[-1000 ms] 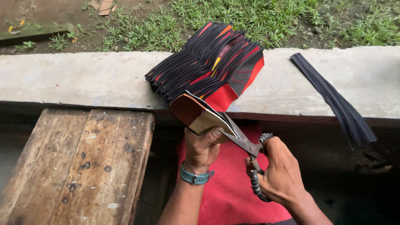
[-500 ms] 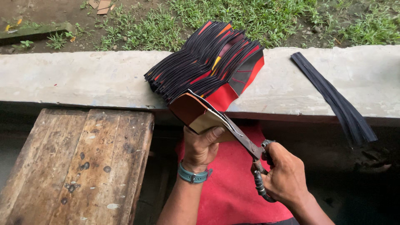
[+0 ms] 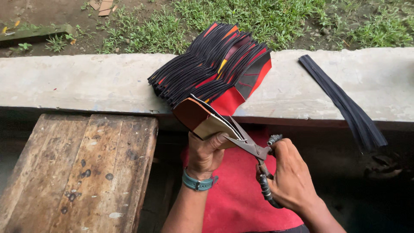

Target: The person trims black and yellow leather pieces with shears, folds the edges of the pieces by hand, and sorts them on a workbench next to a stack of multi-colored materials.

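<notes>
My right hand (image 3: 293, 177) closes around the scissors (image 3: 254, 151) handles; my left hand (image 3: 207, 153) pinches the folded sheet piece (image 3: 202, 118) from below, blades biting its edge. The sheet looks thin, stiff yet bendable, light; I hold close beside the cut. Beyond my grip, the fanned stack (image 3: 215, 64) rests on the ledge (image 3: 64, 82). My right fingers are hidden

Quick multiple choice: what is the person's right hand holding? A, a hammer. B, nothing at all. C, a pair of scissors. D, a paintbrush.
C: the right hand grips the handles of a pair of scissors, whose blades meet the folded sheet that the left hand holds up in front of the concrete ledge.
</notes>
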